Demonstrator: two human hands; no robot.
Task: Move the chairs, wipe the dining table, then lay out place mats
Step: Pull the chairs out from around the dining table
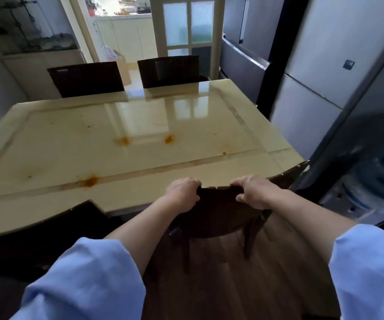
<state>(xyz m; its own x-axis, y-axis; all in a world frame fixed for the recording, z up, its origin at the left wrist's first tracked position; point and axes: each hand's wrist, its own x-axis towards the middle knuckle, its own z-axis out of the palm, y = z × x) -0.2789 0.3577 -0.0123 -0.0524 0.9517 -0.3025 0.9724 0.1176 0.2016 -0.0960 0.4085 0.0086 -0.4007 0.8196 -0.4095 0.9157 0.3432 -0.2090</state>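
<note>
My left grip [183, 192] curled round top of chair [216, 211] | right grip [253, 191] curled there too | chair at stained table [71, 144] edge

No text, brand or number can be read. The small dark badge [348, 64] on the fridge [320, 42] is too blurred to make out.
</note>
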